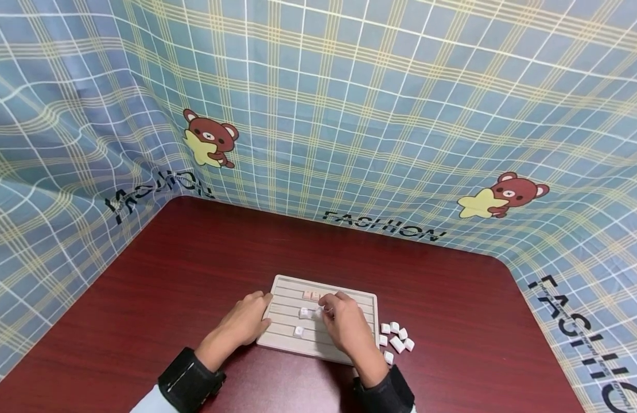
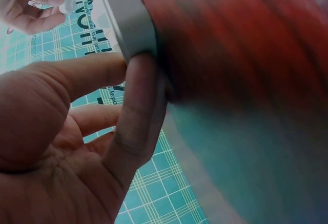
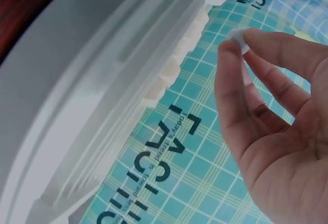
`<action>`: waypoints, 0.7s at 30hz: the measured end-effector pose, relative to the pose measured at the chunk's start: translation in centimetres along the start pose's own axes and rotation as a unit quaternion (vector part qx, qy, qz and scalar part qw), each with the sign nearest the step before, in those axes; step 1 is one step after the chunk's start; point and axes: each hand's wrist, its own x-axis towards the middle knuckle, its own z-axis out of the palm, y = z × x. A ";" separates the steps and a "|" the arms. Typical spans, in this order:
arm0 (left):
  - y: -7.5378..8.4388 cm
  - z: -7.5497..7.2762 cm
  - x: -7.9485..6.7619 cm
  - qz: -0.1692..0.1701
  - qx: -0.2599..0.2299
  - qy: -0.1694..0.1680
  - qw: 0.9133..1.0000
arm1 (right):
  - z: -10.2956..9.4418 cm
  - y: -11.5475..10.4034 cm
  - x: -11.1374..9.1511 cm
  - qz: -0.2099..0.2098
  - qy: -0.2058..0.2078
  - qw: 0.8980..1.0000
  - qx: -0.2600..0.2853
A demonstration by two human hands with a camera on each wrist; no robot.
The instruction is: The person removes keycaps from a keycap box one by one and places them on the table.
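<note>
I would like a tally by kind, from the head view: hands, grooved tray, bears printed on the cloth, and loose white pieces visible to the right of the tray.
Left hand and right hand: 2
Grooved tray: 1
Printed bears: 2
Loose white pieces: 7
Total: 12

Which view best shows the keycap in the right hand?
Right wrist: the keycap, pinched by the right hand, shows closest. Left wrist shows it farther off, near the top left corner; in the head view it is hard to make out.
</note>
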 end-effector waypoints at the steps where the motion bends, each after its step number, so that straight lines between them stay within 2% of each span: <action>1: 0.0 0.0 0.0 -0.001 -0.002 -0.001 1.000 | -0.1 0.2 -0.1 -0.001 0.003 1.000 -0.004; 7: -0.1 -0.1 0.1 -0.002 0.000 -0.010 1.000 | -0.4 1.1 -0.6 -0.001 0.006 1.000 -0.028; 12: -0.1 -0.4 0.2 -0.006 0.001 -0.012 1.000 | -0.3 0.8 -0.4 0.001 -0.016 1.000 -0.018; 21: -0.2 -0.2 0.2 0.000 0.002 -0.007 1.000 | 0.9 -0.8 0.4 -0.095 -0.078 0.992 -0.018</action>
